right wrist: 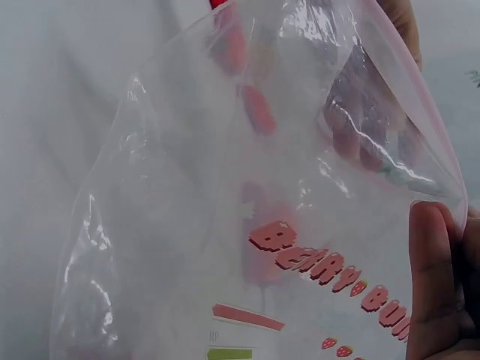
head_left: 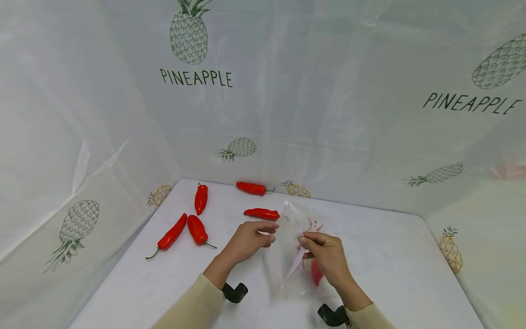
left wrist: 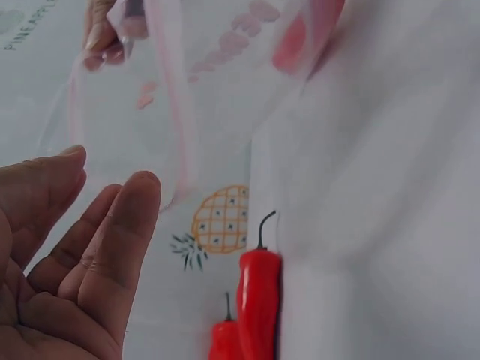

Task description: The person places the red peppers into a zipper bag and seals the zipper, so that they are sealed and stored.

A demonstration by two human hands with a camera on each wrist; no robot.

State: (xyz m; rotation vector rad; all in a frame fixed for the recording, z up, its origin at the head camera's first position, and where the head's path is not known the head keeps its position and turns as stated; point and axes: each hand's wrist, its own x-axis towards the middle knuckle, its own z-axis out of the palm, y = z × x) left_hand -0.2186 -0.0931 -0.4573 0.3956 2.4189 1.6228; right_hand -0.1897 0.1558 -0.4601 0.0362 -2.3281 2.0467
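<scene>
A clear plastic zip bag (head_left: 283,256) with a pink-edged mouth hangs between the hands. My right hand (head_left: 326,256) pinches the edge of its mouth between thumb and fingers. Red "BERRY" lettering (right wrist: 304,255) is printed on the bag's side. One red chili pepper (head_left: 316,273) shows through the plastic, low in the bag. My left hand (head_left: 248,242) is beside the mouth; in the left wrist view its thumb and fingers (left wrist: 135,217) stand apart with nothing between them. Just beyond that hand lies another red chili pepper (head_left: 261,214) on the white table.
More red chili peppers lie at the table's left and back: one pepper (head_left: 201,199), a long pepper (head_left: 171,234), a pepper beside it (head_left: 197,229) and a pepper by the back edge (head_left: 251,188). A pineapple-print sheet (head_left: 308,114) surrounds the white table (head_left: 390,265).
</scene>
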